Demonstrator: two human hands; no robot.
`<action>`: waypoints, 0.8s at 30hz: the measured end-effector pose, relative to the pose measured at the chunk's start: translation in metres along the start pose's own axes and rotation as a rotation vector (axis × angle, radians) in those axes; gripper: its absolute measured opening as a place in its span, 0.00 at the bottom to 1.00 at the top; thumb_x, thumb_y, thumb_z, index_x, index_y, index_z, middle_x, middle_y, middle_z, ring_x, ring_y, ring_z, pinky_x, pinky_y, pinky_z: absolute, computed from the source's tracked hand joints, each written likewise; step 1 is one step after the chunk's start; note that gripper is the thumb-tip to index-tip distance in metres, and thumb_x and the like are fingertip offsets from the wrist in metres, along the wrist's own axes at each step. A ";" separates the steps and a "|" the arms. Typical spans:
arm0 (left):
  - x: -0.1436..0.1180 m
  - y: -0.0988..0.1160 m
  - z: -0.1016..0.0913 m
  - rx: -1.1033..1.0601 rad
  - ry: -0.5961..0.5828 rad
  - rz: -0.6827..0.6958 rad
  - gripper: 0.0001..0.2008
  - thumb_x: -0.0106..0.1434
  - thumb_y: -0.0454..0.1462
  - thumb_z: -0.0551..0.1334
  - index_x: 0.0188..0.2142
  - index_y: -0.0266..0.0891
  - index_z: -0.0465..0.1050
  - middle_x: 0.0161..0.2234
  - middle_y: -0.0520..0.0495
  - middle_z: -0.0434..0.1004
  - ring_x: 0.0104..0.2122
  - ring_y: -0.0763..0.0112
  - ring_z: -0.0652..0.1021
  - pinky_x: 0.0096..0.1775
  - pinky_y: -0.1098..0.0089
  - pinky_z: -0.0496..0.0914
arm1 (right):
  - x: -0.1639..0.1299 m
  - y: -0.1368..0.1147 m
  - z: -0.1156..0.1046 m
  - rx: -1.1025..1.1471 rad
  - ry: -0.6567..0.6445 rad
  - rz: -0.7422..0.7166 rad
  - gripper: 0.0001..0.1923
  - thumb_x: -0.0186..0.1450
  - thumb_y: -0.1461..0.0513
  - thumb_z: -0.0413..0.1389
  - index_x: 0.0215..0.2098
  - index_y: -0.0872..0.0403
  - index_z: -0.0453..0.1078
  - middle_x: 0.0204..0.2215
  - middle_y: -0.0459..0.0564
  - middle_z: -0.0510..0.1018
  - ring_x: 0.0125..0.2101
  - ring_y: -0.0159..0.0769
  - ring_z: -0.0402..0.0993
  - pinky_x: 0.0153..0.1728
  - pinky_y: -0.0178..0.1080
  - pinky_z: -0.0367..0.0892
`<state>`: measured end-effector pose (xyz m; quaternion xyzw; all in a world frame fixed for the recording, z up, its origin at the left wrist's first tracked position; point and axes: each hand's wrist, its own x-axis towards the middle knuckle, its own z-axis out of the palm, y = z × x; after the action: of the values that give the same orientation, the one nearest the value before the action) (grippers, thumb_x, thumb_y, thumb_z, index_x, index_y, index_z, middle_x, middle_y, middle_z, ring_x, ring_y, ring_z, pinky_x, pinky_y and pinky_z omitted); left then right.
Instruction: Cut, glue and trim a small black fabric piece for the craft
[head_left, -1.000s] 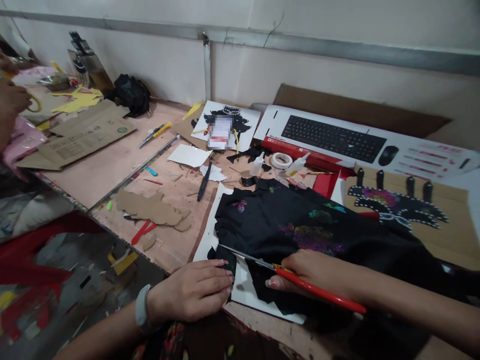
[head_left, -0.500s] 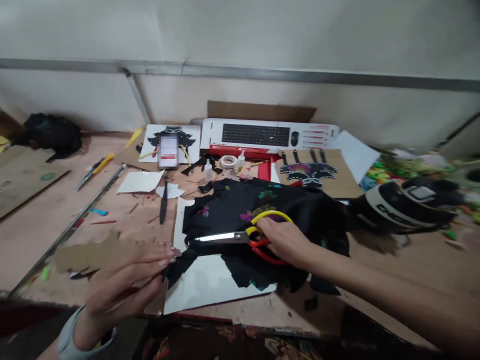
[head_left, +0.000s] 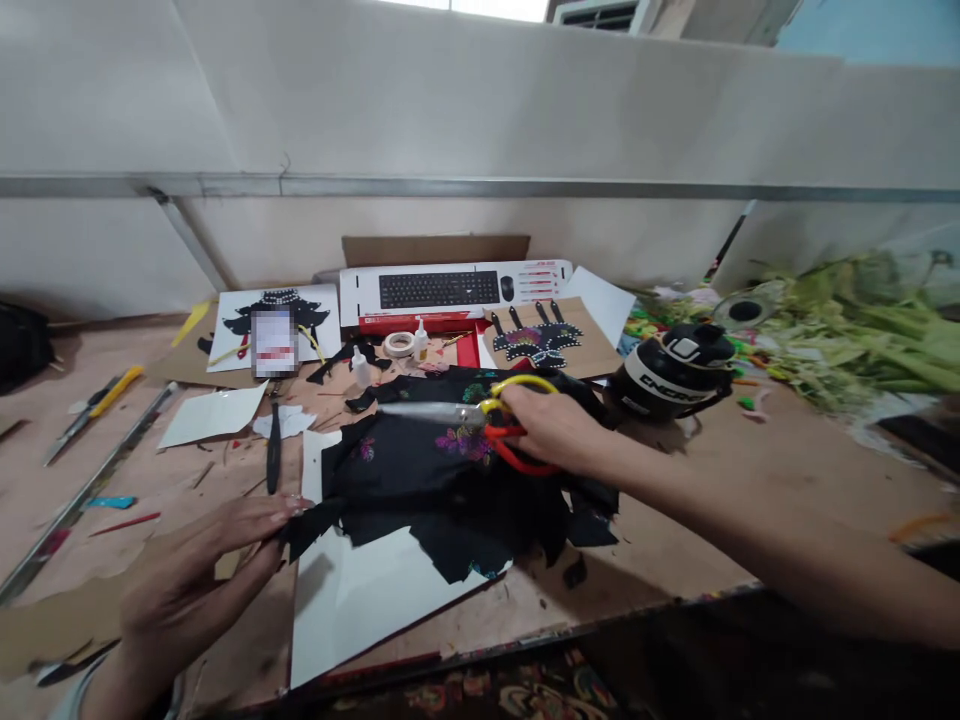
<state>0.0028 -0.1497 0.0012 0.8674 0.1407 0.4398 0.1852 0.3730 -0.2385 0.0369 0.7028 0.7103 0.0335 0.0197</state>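
Note:
My right hand (head_left: 551,430) grips scissors (head_left: 450,415) with yellow and red handles, blades pointing left and lying over a black embroidered cloth (head_left: 442,480). The cloth is spread on a white sheet (head_left: 360,600) at the table's front. My left hand (head_left: 199,575) pinches the cloth's left corner, fingers together, resting over a brown cardboard cut-out (head_left: 45,625).
A keyboard box (head_left: 450,290), tape roll (head_left: 399,344), glue bottles (head_left: 361,368), a decorated black cut-out on cardboard (head_left: 536,345) and a black-and-white bottle lying on its side (head_left: 675,375) sit behind. A black pen (head_left: 274,450), a metal ruler (head_left: 82,490) and a utility knife (head_left: 97,400) lie left. Green plant scraps (head_left: 862,340) pile right.
The view swung right and pulled back. My right hand shifted its grip on the scissors to the handles and lifted them up over the cloth. My left hand stays at the cloth's left corner.

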 end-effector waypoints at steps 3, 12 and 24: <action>-0.001 -0.002 0.004 -0.013 -0.028 -0.010 0.14 0.59 0.26 0.62 0.43 0.41 0.74 0.39 0.48 0.82 0.40 0.66 0.82 0.43 0.68 0.79 | -0.001 -0.008 0.022 -0.070 -0.093 -0.060 0.19 0.57 0.70 0.52 0.47 0.61 0.65 0.38 0.58 0.78 0.27 0.38 0.75 0.23 0.35 0.54; 0.000 -0.007 0.010 -0.010 -0.061 -0.026 0.11 0.61 0.28 0.62 0.42 0.41 0.75 0.39 0.47 0.82 0.40 0.68 0.82 0.45 0.71 0.77 | 0.007 0.029 -0.010 0.101 0.032 0.109 0.18 0.60 0.71 0.51 0.49 0.58 0.64 0.37 0.57 0.79 0.34 0.41 0.74 0.30 0.37 0.61; 0.004 -0.013 0.023 0.006 -0.157 -0.069 0.13 0.60 0.30 0.63 0.44 0.44 0.74 0.40 0.48 0.83 0.40 0.66 0.82 0.44 0.68 0.78 | 0.010 0.148 -0.090 0.008 0.603 0.483 0.16 0.66 0.53 0.51 0.51 0.48 0.65 0.43 0.55 0.75 0.47 0.55 0.67 0.42 0.48 0.61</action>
<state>0.0229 -0.1413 -0.0140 0.8945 0.1571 0.3632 0.2081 0.5133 -0.2291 0.1384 0.8085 0.4984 0.2396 -0.2014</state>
